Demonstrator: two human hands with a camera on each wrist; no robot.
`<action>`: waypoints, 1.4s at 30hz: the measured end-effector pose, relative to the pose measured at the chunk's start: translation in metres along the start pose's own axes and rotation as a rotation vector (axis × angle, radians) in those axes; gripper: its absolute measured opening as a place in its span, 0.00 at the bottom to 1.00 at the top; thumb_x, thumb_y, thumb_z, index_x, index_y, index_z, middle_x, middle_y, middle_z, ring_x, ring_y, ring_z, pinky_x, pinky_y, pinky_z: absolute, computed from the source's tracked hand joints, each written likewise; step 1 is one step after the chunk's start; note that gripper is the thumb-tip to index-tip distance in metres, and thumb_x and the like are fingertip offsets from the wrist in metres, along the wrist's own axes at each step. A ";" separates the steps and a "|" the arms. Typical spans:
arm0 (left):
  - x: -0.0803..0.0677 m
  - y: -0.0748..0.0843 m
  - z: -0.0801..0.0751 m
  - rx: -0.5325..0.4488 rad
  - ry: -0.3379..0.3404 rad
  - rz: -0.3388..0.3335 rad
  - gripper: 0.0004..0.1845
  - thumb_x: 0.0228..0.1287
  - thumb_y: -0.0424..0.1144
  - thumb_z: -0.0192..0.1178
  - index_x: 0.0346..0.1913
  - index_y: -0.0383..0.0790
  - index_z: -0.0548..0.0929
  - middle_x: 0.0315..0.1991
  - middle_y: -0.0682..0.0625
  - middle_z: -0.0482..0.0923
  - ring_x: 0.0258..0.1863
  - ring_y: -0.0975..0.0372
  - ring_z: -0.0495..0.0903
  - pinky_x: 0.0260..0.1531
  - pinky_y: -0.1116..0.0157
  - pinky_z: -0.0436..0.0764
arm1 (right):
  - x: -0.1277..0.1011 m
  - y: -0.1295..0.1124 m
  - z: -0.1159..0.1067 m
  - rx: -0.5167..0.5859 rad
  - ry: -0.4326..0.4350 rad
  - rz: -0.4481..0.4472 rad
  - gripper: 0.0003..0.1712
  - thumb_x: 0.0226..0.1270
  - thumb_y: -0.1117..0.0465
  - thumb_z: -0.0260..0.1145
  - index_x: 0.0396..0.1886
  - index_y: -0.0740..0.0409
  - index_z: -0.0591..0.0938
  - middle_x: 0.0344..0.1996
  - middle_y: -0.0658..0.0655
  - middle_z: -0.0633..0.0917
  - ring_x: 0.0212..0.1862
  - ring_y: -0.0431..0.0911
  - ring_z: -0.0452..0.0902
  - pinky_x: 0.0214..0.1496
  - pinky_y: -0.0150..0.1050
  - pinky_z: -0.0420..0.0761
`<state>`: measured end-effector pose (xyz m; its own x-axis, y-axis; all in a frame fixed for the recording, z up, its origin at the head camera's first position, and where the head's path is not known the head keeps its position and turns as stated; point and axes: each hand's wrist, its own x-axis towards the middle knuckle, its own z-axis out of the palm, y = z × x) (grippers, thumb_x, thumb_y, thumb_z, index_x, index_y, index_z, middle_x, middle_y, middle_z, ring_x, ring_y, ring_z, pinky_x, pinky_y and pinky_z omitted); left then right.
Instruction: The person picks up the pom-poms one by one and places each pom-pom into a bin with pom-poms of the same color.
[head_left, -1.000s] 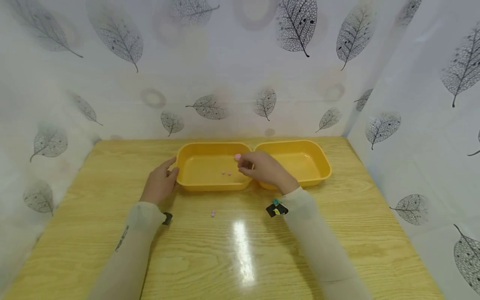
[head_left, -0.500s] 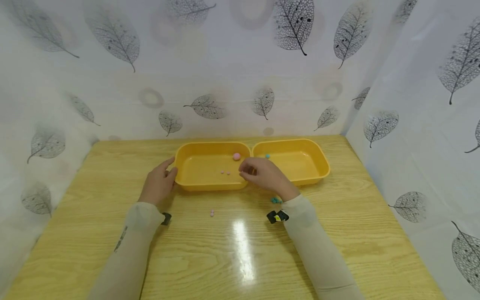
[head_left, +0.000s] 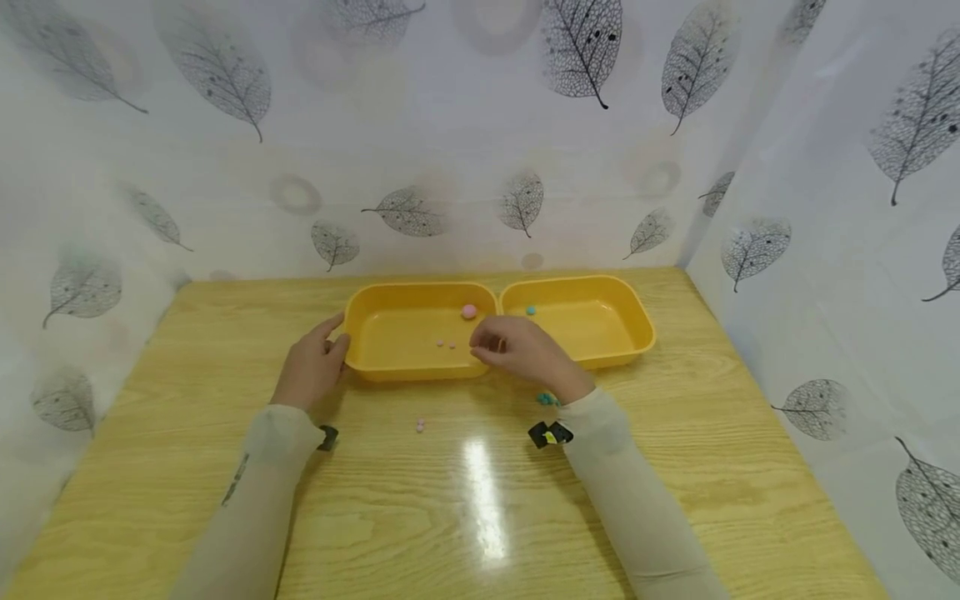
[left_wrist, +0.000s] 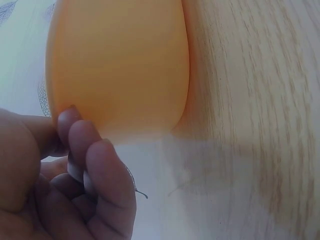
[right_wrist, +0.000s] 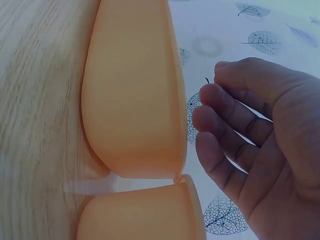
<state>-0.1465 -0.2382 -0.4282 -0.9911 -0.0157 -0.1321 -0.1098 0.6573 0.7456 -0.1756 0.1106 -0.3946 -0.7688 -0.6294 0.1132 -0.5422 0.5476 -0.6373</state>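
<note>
While the left hand [head_left: 311, 367] rests relaxed against the left tray [head_left: 390, 367] at nine o'clock, the right hand [head_left: 517, 350], loosely curled and empty, hovers at its three o'clock rim; a knock could scatter the pink beads [head_left: 446, 343] inside

left hand [head_left: 309, 367] touching yellow tray [head_left: 390, 367], pink ball [head_left: 468, 312]
</note>
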 end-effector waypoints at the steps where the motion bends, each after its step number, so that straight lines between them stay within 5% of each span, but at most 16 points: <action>1: 0.000 0.000 0.000 -0.001 -0.003 -0.003 0.30 0.84 0.49 0.44 0.83 0.46 0.57 0.29 0.42 0.81 0.22 0.56 0.75 0.21 0.62 0.76 | 0.000 0.000 0.001 0.005 -0.003 -0.001 0.05 0.76 0.58 0.67 0.44 0.53 0.86 0.35 0.46 0.86 0.37 0.39 0.81 0.43 0.38 0.83; 29: -0.004 0.006 -0.002 -0.011 -0.008 -0.008 0.30 0.85 0.48 0.44 0.83 0.46 0.56 0.28 0.43 0.79 0.23 0.56 0.74 0.22 0.63 0.76 | 0.002 -0.004 0.008 -0.063 -0.005 0.010 0.03 0.75 0.58 0.68 0.42 0.50 0.87 0.34 0.43 0.86 0.36 0.37 0.79 0.41 0.37 0.81; 42: -0.004 0.005 -0.001 0.004 -0.007 0.006 0.31 0.85 0.48 0.43 0.83 0.44 0.56 0.27 0.43 0.79 0.22 0.56 0.74 0.22 0.62 0.76 | 0.003 -0.014 0.016 -0.131 -0.024 -0.059 0.02 0.74 0.59 0.69 0.42 0.49 0.86 0.35 0.43 0.86 0.36 0.36 0.78 0.42 0.35 0.80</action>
<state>-0.1437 -0.2358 -0.4230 -0.9912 -0.0070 -0.1324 -0.1040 0.6601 0.7439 -0.1649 0.0925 -0.3976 -0.7269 -0.6747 0.1278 -0.6268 0.5759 -0.5248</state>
